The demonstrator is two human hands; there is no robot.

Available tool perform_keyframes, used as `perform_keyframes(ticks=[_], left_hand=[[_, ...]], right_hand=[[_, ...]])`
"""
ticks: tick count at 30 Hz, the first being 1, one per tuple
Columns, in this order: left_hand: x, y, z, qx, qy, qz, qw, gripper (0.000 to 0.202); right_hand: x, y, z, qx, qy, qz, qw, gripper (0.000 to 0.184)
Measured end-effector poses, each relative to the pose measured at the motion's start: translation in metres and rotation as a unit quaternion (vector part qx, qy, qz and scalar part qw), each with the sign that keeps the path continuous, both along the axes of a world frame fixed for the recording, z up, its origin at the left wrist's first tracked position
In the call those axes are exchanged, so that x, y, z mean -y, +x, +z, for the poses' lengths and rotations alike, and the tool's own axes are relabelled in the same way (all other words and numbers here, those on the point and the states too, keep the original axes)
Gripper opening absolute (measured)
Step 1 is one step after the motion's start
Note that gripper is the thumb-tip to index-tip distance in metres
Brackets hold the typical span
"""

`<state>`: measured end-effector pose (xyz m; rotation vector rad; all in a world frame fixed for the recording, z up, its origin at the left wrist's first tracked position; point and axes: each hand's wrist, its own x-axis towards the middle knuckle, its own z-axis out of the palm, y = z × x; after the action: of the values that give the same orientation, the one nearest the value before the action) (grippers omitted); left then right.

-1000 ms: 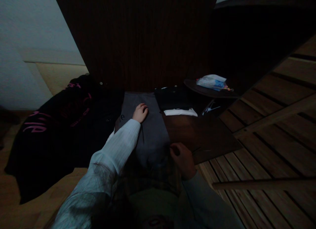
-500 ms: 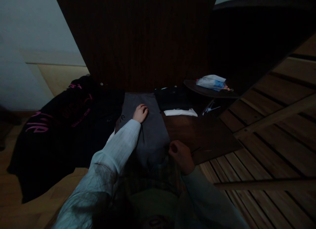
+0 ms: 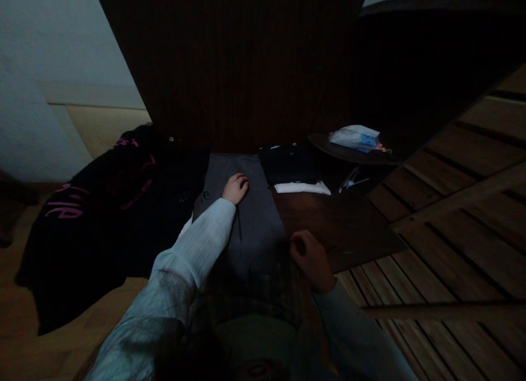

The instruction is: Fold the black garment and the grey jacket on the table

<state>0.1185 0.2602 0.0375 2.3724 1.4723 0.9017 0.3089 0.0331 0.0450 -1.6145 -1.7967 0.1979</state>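
1 crumpled packet [image 3: 355,138] on a dark shelf [image 3: 329,148], near wooden slats [image 3: 472,238]

The view is dim overall, with a cool blue cast on the wall [image 3: 74,41] and the left sleeve [image 3: 209,222], both among its brightest areas; the light source is out of sight. The wooden panel [image 3: 238,69] sinks almost to black (its grain barely reads). Grey cloth [image 3: 263,222] darkens toward the near end, a faint sheen marks the worktop [image 3: 304,211], and the shadowed right hand [image 3: 313,260] looks soft. Wide-angle stretching splays the slats [image 3: 464,236] at right.
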Motion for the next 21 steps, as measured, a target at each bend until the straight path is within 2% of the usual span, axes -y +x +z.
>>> perform_keyframes(ticks=[4, 7, 12, 16, 21], left_hand=[[0.002, 0.002, 0.001, -0.065, 0.002, -0.008, 0.998, 0.035], [0.005, 0.004, 0.004, -0.127, 0.006, -0.018, 0.992, 0.041], [0.01, 0.007, 0.008, -0.19, -0.007, -0.006, 0.982, 0.046], [0.012, 0.008, 0.01, -0.198, -0.016, -0.007, 0.98, 0.047], [0.011, 0.008, 0.01, -0.182, -0.027, -0.007, 0.983, 0.048]], right_hand=[[0.0, -0.022, 0.005, -0.003, 0.042, 0.076, 0.996, 0.013], [-0.002, -0.051, 0.006, 0.015, 0.037, 0.115, 0.993, 0.012], [-0.014, -0.098, 0.006, 0.049, -0.015, 0.02, 0.998, 0.019], [-0.029, -0.112, 0.009, 0.089, -0.05, -0.043, 0.994, 0.015], [-0.041, -0.114, 0.018, 0.167, -0.121, -0.034, 0.978, 0.009]])
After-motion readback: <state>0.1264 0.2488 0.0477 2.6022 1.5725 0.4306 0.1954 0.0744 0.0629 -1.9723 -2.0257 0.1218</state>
